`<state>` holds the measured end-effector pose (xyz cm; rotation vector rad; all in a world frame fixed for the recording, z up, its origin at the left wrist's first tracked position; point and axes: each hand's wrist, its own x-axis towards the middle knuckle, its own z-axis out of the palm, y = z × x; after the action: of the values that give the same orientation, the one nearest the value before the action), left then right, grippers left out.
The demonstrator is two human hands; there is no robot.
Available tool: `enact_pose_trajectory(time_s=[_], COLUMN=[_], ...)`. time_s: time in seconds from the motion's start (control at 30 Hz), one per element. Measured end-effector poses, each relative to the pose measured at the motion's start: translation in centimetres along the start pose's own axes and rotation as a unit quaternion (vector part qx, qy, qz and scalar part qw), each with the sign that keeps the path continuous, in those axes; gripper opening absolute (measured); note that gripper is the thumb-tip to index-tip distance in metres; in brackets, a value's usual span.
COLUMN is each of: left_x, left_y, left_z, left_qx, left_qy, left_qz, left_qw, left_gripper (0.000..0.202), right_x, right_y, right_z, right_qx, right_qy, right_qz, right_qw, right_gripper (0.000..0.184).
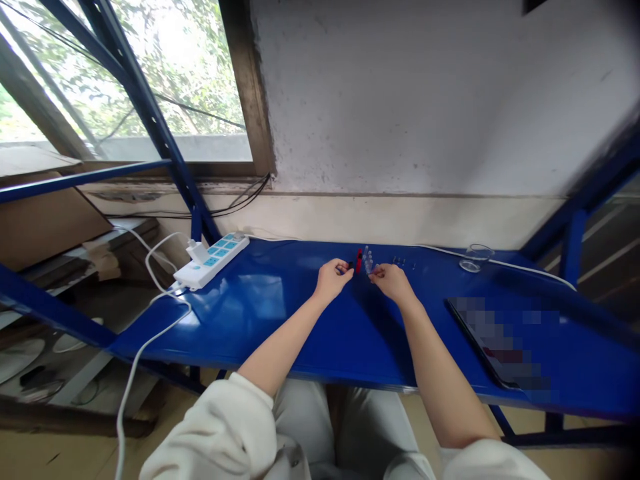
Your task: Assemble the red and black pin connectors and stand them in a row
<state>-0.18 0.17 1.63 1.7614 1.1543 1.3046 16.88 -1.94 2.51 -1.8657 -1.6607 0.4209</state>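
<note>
My left hand (332,279) is closed in a pinch at a small black piece (351,265), whose kind is too small to tell. Just right of its fingertips stands a narrow red piece (359,261). Beside the red piece is a short row of small clear tube-like pieces (368,259). My right hand (394,283) has thumb and fingers pressed together at the near end of that row. Whatever lies between those fingers is too small to make out. Several tiny clear pieces (403,261) lie on the blue table (330,343) to the right.
A white power strip (213,261) with a plugged-in adapter and cables sits at the left end. At the back right stands a clear cup (471,260) near a white cable (530,268). A dark-edged tablet-like device (480,343), partly blurred, lies at the right. Blue posts flank the table.
</note>
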Motion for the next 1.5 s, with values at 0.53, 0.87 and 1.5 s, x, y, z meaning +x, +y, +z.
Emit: enact_pose_trajectory(time_s=[0.53, 0.87, 1.5], left_x=[0.8, -0.6, 0.4], left_y=[-0.9, 0.5, 0.8], left_z=[3.5, 1.8, -0.7], left_qx=[0.269, 0.367, 0.302], left_qy=[-0.077, -0.079, -0.029], left_qz=[-0.028, 0.088, 0.158], left_qw=[0.96, 0.923, 0.94], left_gripper=[0.01, 0.031, 0.013], right_x=[0.2, 0.1, -0.4], right_y=[0.4, 0.2, -0.4], right_z=[1.6, 1.4, 1.3], right_qx=[-0.109, -0.111, -0.124], right_qy=[-0.017, -0.017, -0.012], right_qz=[0.049, 0.052, 0.039], right_qw=[0.993, 0.992, 0.991], right_gripper=[0.02, 0.021, 0.017])
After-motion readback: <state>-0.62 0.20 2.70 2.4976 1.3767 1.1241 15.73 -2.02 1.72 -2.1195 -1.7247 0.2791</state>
